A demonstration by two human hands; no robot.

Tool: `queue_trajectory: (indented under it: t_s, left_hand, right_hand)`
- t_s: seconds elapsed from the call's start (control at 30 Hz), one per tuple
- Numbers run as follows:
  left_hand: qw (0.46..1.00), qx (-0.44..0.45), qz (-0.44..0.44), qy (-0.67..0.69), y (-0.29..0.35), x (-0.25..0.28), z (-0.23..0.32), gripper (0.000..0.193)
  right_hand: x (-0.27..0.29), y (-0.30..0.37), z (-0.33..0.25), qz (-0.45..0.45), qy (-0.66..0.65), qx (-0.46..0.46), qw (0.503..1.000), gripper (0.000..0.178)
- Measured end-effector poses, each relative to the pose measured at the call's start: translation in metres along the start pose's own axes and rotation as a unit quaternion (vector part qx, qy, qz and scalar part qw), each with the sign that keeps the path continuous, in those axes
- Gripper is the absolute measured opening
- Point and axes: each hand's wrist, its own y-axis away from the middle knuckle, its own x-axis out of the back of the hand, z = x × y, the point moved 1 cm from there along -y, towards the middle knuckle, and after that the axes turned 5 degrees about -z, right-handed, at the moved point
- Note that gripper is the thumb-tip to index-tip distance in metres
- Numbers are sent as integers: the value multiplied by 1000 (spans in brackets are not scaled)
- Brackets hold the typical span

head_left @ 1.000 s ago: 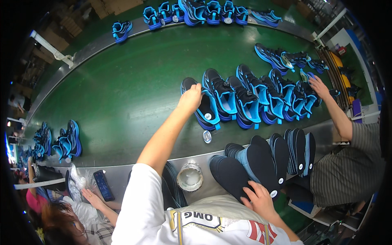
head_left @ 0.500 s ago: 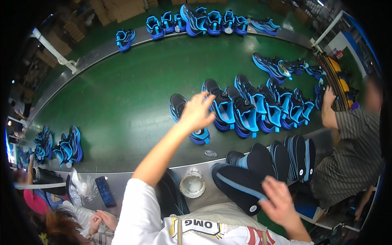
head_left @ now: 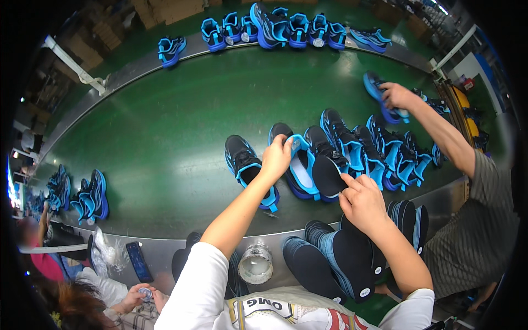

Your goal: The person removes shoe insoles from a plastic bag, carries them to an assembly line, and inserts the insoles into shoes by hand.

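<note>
A broad green conveyor belt (head_left: 165, 137) with a steel rim curves across the scene, carrying black-and-blue sports shoes: a row along the far edge (head_left: 275, 25), a small cluster at the far left (head_left: 91, 195), and a packed group in the middle and right (head_left: 379, 151). At the near edge, stacks of dark flat insoles (head_left: 352, 258) stand on edge beside a clear plastic tape roll (head_left: 254, 264). To the right, another person in a striped grey shirt (head_left: 467, 242) reaches a hand (head_left: 397, 96) onto a blue shoe (head_left: 379, 93) farther up the belt. In the middle, the left hand (head_left: 276, 158) has its fingers closed on the bright blue tongue of an open black-and-blue shoe (head_left: 300, 162), which stands on the belt just right of a single black shoe (head_left: 247, 168). The right hand (head_left: 363, 203) presses a dark insole (head_left: 329, 177) at the neighbouring shoe's opening, index finger extended; whether the other fingers pinch it is hard to tell.
</note>
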Motion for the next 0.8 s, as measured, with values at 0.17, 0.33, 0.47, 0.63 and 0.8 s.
queue_trajectory:
  t_s: [0.17, 0.33, 0.47, 0.63, 0.8]
  left_hand:
    - [997, 50, -36, 41, 14, 7, -4, 37]
    - [995, 72, -40, 60, 15, 10, -7, 37]
    - [993, 82, -43, 74, 18, 13, -10, 36]
    - [999, 11, 9, 31, 25, 12, -4, 36]
    - [999, 6, -34, 6, 24, 13, 9, 34]
  right_hand:
    - [-26, -17, -15, -70, 57, 46, 995, 9]
    - [-56, -23, -9, -75, 72, 6, 995, 10]
    - [-59, -15, -16, -84, 81, 38, 993, 11]
    - [-93, -41, -15, -147, 38, -68, 986, 13]
    - [-129, -71, -13, -149, -27, -154, 976, 14]
